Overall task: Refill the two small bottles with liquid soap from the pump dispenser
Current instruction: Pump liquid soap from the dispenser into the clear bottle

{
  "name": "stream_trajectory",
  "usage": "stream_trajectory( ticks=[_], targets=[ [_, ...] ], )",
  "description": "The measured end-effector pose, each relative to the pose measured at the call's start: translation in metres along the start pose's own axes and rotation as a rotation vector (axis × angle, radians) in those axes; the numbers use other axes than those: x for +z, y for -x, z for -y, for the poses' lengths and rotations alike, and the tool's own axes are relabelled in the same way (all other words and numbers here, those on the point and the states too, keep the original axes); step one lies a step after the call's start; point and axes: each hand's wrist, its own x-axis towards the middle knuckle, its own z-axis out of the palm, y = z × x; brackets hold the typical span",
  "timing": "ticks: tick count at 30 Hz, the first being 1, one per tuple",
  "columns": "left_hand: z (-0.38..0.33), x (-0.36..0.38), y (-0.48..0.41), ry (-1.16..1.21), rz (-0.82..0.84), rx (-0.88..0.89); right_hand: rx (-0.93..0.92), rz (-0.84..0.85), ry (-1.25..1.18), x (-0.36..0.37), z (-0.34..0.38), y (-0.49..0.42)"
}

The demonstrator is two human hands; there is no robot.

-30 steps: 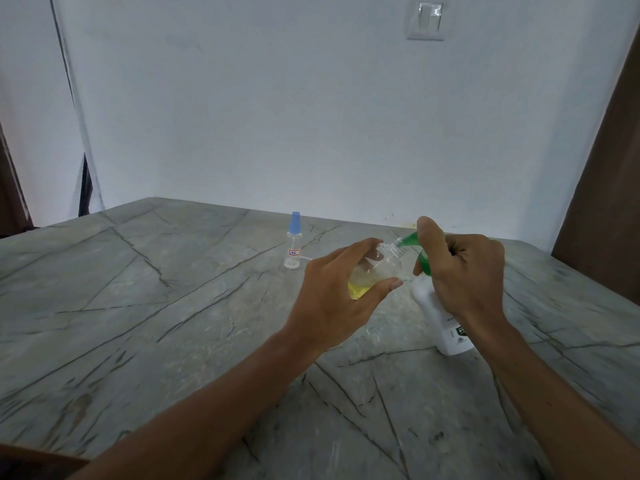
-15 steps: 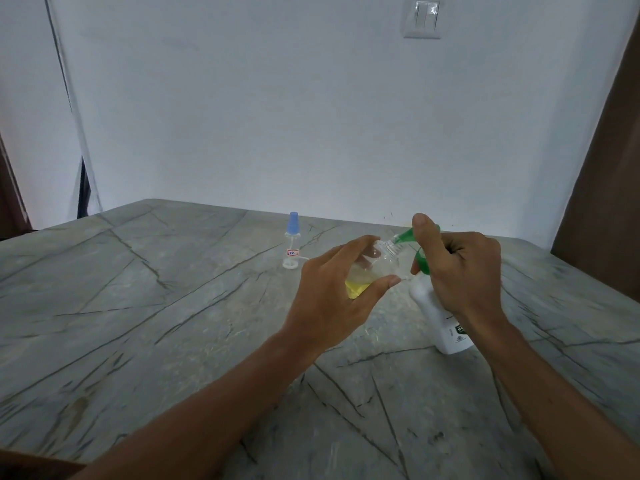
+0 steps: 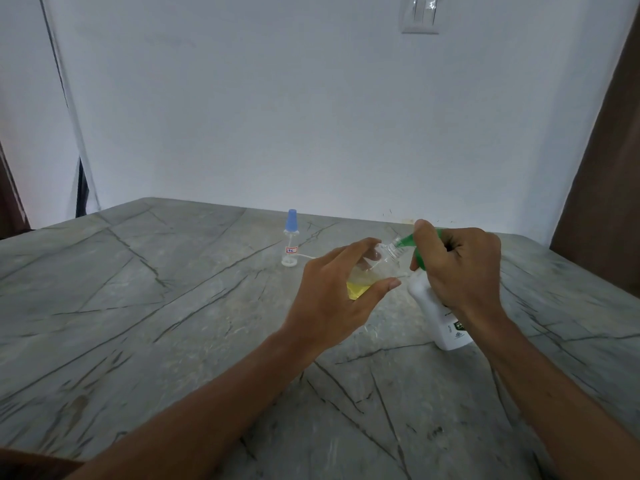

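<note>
My left hand [image 3: 332, 299] grips a small clear bottle [image 3: 375, 271], tilted, with yellow soap pooled in its lower part. The bottle's open neck meets the green spout of the white pump dispenser [image 3: 438, 317], which stands on the table. My right hand [image 3: 457, 268] is wrapped over the green pump head, thumb on top, hiding most of it. A second small clear bottle [image 3: 290, 242] with a blue cap and a small label stands upright farther back to the left, untouched.
The work sits on a grey marble table [image 3: 138, 323] with dark veins, its far edge against a white wall. A light switch [image 3: 420, 13] is on the wall above. A brown panel [image 3: 602, 188] rises at the right.
Both hands with the tilted bottle and pump keep nearly the same pose. The pump head and my right thumb have risen slightly; the view shifted a little.
</note>
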Motion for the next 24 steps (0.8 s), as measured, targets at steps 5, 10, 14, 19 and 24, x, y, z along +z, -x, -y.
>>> stream_trajectory(
  ticks=[5,10,14,19,24],
  targets=[
    [0.001,0.0,-0.002,0.002,-0.041,0.003,0.017,0.012,0.003,-0.001,0.008,0.003],
    [-0.001,-0.001,-0.002,-0.001,-0.05,0.013,-0.025,0.008,-0.001,-0.002,0.01,0.004],
    [-0.001,-0.001,-0.002,0.012,-0.053,0.002,-0.054,-0.014,0.014,-0.001,0.01,0.003],
    [-0.001,-0.001,-0.002,-0.004,-0.04,0.025,-0.076,-0.025,0.054,0.0,0.003,0.001],
    [0.0,-0.001,0.0,-0.006,-0.017,0.021,-0.051,-0.009,0.08,0.0,-0.005,0.001]
  ],
)
